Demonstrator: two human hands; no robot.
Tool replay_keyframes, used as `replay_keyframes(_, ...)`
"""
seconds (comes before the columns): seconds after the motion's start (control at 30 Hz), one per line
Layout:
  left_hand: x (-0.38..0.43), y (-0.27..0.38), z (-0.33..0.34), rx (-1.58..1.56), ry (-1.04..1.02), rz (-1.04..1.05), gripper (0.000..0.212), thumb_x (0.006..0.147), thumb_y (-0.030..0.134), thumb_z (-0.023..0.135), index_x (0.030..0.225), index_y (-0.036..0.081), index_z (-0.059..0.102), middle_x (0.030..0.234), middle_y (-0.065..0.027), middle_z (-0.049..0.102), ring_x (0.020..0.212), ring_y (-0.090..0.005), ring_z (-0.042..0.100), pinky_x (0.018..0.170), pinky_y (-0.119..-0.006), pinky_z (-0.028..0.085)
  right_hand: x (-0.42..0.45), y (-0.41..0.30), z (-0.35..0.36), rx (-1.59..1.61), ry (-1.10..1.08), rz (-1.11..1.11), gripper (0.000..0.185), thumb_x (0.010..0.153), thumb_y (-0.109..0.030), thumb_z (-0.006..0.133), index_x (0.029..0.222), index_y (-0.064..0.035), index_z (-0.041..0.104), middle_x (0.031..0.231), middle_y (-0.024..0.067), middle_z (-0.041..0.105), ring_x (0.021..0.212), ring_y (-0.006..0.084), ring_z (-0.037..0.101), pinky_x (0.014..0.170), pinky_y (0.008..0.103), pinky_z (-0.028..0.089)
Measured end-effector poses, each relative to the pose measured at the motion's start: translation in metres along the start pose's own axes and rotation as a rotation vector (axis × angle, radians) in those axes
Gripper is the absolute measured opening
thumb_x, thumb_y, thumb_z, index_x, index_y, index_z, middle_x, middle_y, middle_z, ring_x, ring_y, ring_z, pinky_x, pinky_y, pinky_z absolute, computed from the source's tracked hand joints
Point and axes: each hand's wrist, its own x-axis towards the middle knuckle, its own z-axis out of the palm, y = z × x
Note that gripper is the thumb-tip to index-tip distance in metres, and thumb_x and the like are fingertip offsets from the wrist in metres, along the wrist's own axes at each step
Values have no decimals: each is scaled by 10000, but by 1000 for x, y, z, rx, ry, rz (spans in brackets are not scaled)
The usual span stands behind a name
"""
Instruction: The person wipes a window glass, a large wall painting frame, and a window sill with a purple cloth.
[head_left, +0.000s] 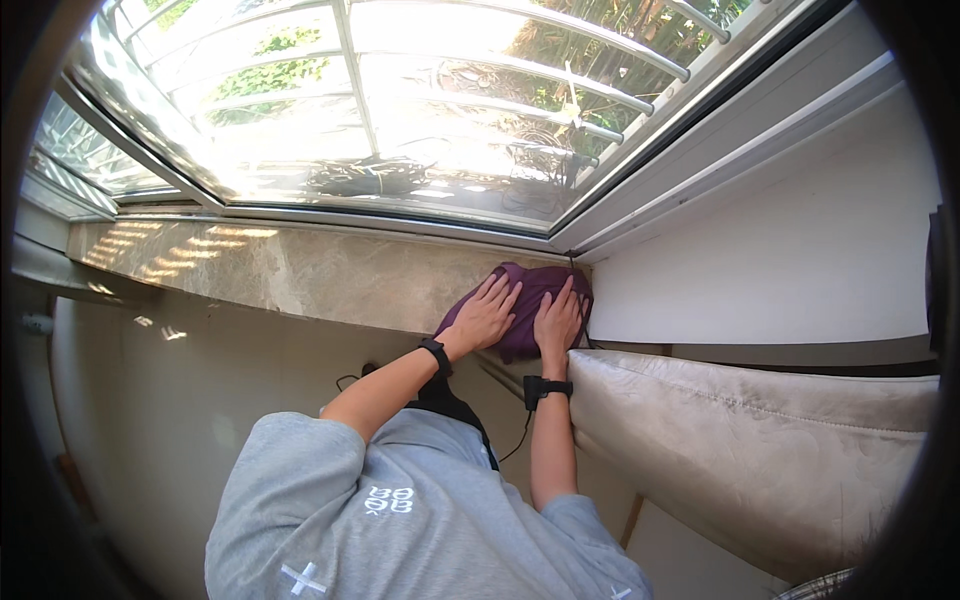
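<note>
A folded purple cloth (523, 330) lies at the right end of the stone windowsill (352, 281), close to the corner of the window frame. My left hand (484, 315) rests flat on its left part, fingers pointing toward the glass. On its right part lies my right hand (559, 319), palm down with the fingers slightly spread. Neither hand has its fingers wrapped around the cloth. The cloth's near edge hangs a little over the sill. What lies beneath the cloth is hidden.
A padded, shiny beige headboard or seat back (750, 442) stands right beside my right forearm. The window (420, 172) has metal bars (525, 64) outside. A white wall panel (765, 247) borders the sill on the right. A black cable (517, 446) hangs from my right wristband.
</note>
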Motion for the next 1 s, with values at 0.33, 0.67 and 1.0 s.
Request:
replay_keyframes(0.33, -59, -26, -22, 23, 47, -117, 676, 860, 190, 574, 1423, -114, 355, 1276, -312, 525, 1271, -432, 465, 1121, -454, 346, 8, -65, 19, -14, -16, -1, 610, 960, -272, 514, 1451, 50, 349, 1246, 277, 558, 1202, 422, 506, 1145, 502, 291)
replay_keyframes(0.67, -150, -117, -95, 64, 132, -381, 681, 919, 280, 556, 1422, -127, 342, 1332, -333, 488, 1305, -449, 433, 1144, -485, 315, -22, -210, 34, 1, -14, -53, 607, 956, -264, 527, 1437, 68, 362, 1243, 281, 547, 1200, 424, 506, 1138, 500, 303)
replay_keyframes(1.0, -272, -233, -173, 143, 159, -557, 700, 944, 334, 548, 1436, -113, 328, 1376, -341, 445, 1361, -446, 366, 1170, -493, 266, -44, -378, 54, 79, -87, -227, 601, 960, -286, 512, 1430, 65, 378, 1240, 259, 552, 1211, 403, 497, 1152, 492, 288)
